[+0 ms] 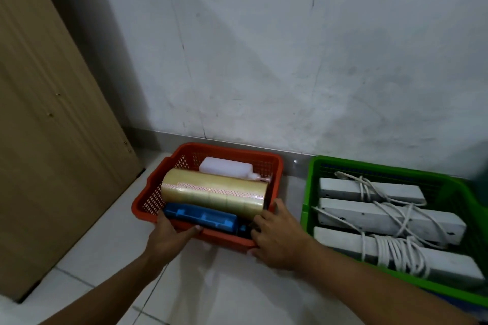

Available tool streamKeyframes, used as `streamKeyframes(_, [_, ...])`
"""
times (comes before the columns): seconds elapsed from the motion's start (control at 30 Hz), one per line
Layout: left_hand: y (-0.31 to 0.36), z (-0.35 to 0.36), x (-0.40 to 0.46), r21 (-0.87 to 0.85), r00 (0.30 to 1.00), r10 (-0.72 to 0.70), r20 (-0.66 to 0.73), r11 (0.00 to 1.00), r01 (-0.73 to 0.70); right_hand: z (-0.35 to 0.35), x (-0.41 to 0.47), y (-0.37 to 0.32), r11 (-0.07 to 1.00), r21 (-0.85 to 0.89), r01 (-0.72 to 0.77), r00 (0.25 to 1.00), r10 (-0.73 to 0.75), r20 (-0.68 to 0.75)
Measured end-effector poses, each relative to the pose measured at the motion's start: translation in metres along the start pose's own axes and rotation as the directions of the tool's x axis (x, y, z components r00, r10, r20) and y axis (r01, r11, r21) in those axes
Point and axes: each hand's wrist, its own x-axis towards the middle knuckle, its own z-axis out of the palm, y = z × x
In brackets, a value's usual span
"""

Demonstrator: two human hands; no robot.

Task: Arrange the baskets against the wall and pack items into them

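A red basket (184,155) sits on the floor close to the white wall. It holds a white plastic bottle (224,169) at the back, a long stack of clear tape rolls (214,192) in the middle and a blue plastic tool (200,219) at the front. My left hand (169,237) grips the basket's near rim at its left, thumb over the edge. My right hand (277,237) holds the near right corner. To the right stands a green basket (311,179) with three white power strips (369,190) and their coiled cords.
A brown wooden door (52,113) stands at the left, its edge near the red basket. A grey skirting strip (237,142) runs along the wall's base. White floor tiles (211,285) spread in front, with a narrow gap between the two baskets.
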Motion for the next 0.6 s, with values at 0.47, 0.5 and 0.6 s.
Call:
streamKeyframes(0.47, [0.024, 0.043, -0.003, 0.112, 0.985, 0.08, 0.151, 0.989, -0.097, 0.011, -0.043, 0.028, 0.98, 0.096, -0.174, 0.985, 0.173, 0.018])
streamKeyframes(0.5, [0.023, 0.044, -0.003, 0.113, 0.983, 0.088, 0.161, 0.988, -0.107, 0.013, -0.045, 0.028, 0.979, 0.103, -0.174, 0.985, 0.173, 0.025])
streamKeyframes(0.6, [0.024, 0.044, -0.004, 0.125, 0.978, 0.094, 0.186, 0.985, -0.118, 0.017, -0.044, 0.029, 0.98, 0.112, -0.166, 0.986, 0.163, 0.041])
